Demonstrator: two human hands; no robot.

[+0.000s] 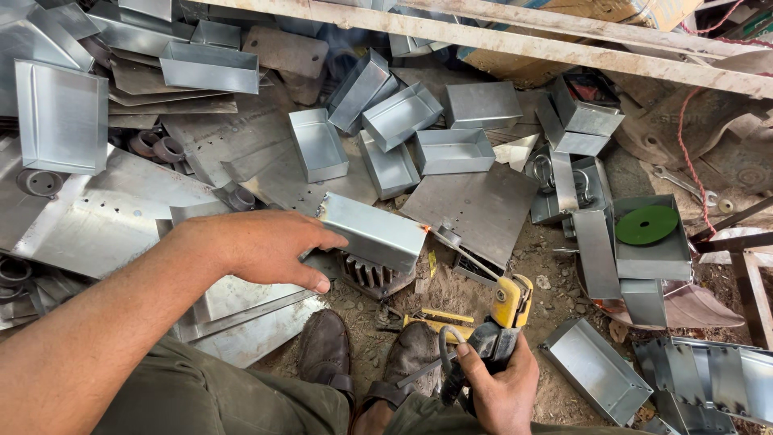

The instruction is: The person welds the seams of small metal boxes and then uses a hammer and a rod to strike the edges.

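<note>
Far to the left of the left hand [262, 246], a large folded metal tray [60, 117] leans on a heap of flat galvanised sheets [97, 217], and round dark rings [157, 147] lie between them. The left hand's grip is spread flat, palm down, with the fingers pressing on the near end of a folded sheet-metal box [374, 232]; it does not close round it. The box rests tilted just right of that grip, on top of a dark toothed gear [370, 275] that sits on the dirt floor [555, 274]. Above this grip, a cluster of open metal boxes [394, 133] lies scattered and overlapping, crowding the ground behind the work.

Below the box, two worn brown shoes [366, 350] stand on the floor, with a yellow-handled tool [439, 321] lying just ahead of them. The right hand [499, 387] is closed tight round a yellow-headed electrode holder [507, 310], whose thin rod [467, 256] slants up and left to the box's far corner, where a small orange glow [425, 229] shows. A flat grey plate [475, 205] lies just beyond the rod.

Right of that grip, another open tray [596, 370] lies on the dirt. Higher up, a green disc [646, 225] sits in a metal box [652, 258], near a spanner [684, 185] and a red cord [692, 153].
</note>
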